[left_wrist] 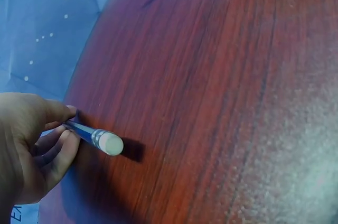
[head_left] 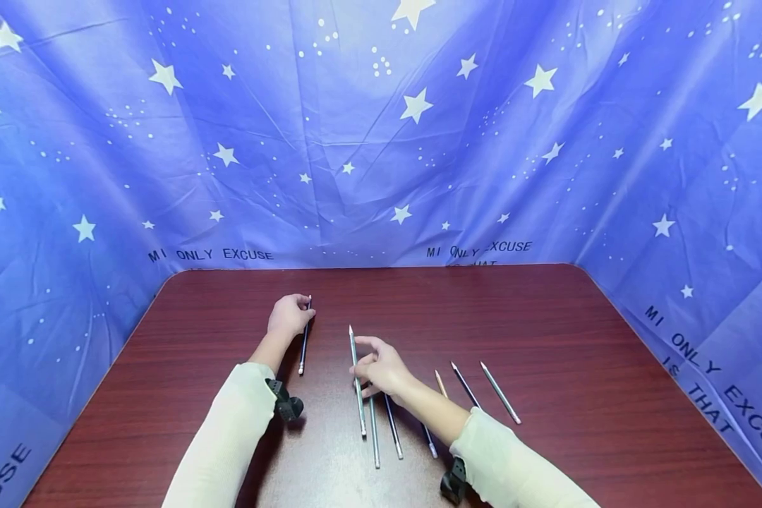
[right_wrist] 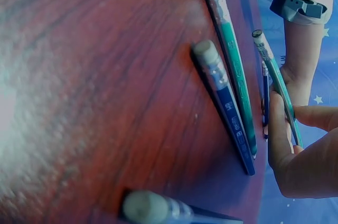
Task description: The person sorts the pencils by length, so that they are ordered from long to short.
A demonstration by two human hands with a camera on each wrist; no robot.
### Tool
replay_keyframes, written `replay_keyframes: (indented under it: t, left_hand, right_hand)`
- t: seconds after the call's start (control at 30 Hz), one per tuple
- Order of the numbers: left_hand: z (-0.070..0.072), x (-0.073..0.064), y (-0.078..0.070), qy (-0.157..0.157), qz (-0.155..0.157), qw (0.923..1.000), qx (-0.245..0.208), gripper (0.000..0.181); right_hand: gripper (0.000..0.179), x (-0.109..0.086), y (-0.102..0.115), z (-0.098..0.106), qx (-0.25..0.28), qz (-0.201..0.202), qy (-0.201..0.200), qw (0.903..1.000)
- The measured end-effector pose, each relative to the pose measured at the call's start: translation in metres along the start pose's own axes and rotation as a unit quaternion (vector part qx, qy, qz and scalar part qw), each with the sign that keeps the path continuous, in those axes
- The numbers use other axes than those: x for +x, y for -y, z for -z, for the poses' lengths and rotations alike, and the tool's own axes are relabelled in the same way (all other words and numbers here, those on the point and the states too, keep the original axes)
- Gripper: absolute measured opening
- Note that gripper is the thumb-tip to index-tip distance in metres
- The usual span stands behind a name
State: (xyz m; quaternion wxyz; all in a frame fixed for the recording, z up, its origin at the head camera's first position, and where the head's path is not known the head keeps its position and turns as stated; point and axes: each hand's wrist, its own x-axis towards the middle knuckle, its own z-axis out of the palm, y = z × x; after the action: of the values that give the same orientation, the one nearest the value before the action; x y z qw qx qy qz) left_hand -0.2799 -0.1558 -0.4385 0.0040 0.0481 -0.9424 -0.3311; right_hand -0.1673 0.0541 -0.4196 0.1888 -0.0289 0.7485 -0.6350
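Note:
My left hand pinches a dark blue pencil near its far end, at the table's back left. In the left wrist view, thumb and fingers of the left hand grip that pencil, its white eraser facing the camera. My right hand holds a green pencil between thumb and fingers, point away from me. The right wrist view shows this green pencil raised at a slant in the right hand. Beneath the right hand lie another green pencil and a dark blue pencil.
A blue pencil lies partly under the right forearm. Beyond that forearm are a pale wood-tipped pencil, a dark pencil and a green pencil. A blue star-patterned cloth surrounds the brown table.

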Motion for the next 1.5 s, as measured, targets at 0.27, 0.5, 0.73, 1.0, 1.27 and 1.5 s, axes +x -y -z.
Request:
replay_keyframes:
  t: [0.27,0.5,0.73,1.0,1.27,1.5]
  left_hand:
    - [-0.004,-0.001,0.003,-0.014,-0.024,0.9988,0.041,0.039]
    - [0.0,-0.003,0.003,0.012,-0.052,0.9978,0.04,0.044]
    - [0.005,-0.003,0.004,0.048,-0.085,0.9951,0.017,0.052]
    - [0.006,-0.001,0.005,0.082,-0.067,0.993,-0.052,0.057]
    - [0.004,-0.002,0.006,0.09,-0.058,0.9912,-0.078,0.056]
    - [0.007,-0.004,0.005,0.093,-0.058,0.9908,-0.08,0.056]
  right_hand:
    - [0.056,0.004,0.0,0.003,-0.005,-0.004,-0.007,1.0]
    - [0.056,0.009,0.0,0.008,0.0,-0.006,-0.014,0.9999]
    - [0.057,0.016,0.001,0.01,0.002,-0.003,-0.022,0.9997]
    - [0.055,0.025,0.005,0.012,0.007,-0.001,-0.033,0.9994]
    - [0.053,0.035,0.012,0.009,-0.005,-0.007,-0.051,0.9987]
    - [0.049,0.046,0.02,0.004,-0.006,-0.008,-0.063,0.9979]
